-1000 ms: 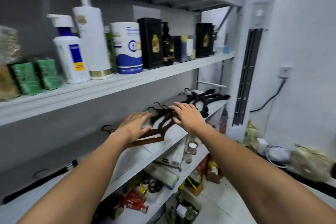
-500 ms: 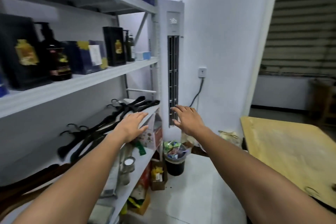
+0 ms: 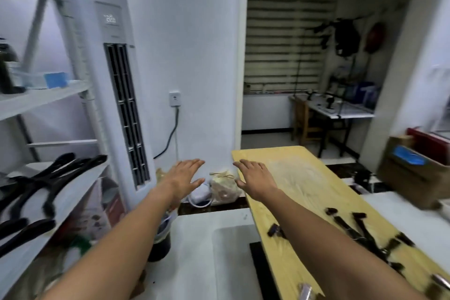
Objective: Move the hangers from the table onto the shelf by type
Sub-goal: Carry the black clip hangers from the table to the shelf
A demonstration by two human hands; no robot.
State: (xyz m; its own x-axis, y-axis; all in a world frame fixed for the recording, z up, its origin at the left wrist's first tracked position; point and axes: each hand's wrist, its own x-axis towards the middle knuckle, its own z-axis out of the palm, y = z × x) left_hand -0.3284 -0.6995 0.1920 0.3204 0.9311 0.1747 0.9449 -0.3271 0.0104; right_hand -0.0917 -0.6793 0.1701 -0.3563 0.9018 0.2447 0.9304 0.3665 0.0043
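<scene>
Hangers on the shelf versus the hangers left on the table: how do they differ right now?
The shelf hangers are plain black and lie bunched together on the white shelf. The table hangers look dark with clip ends, scattered across the yellow table, partly hidden by the right forearm. Neither group is held.

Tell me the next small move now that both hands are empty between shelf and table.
Probably lower the right hand toward the dark clip hangers lying on the yellow table; both it and the left hand are open and hold nothing, while black hangers already rest on the shelf.
</scene>
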